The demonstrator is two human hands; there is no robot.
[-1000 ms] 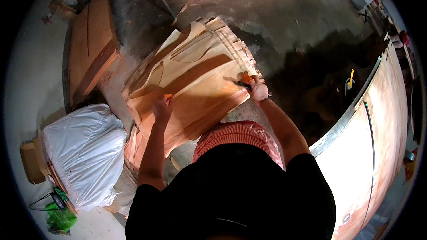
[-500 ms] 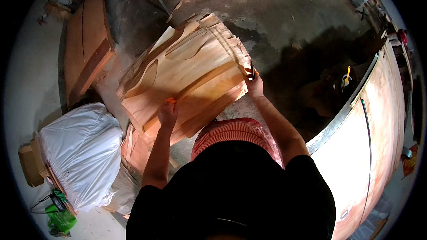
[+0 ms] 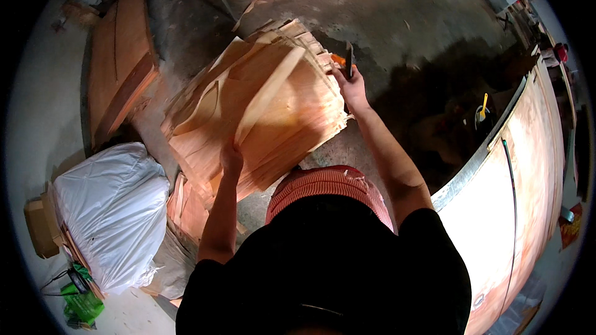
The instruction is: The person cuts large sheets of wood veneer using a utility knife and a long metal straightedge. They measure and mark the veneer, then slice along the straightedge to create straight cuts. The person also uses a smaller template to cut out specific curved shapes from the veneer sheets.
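Now left hand (image 3: 231,160) grips veneer sheet (image 3: 271,90); right hand (image 3: 352,91) clasps dark tool (image 3: 349,59); white sack (image 3: 115,211), contents hidden.

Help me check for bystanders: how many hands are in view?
2: the left hand holds the near end of a curled wood sheet; the right hand, by the stack's right edge, holds a dark tool. Others could be hidden.

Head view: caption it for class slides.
Left hand holds a wood sheet atop a stack; right hand, a dark tool.

No text, number or sign can be read.
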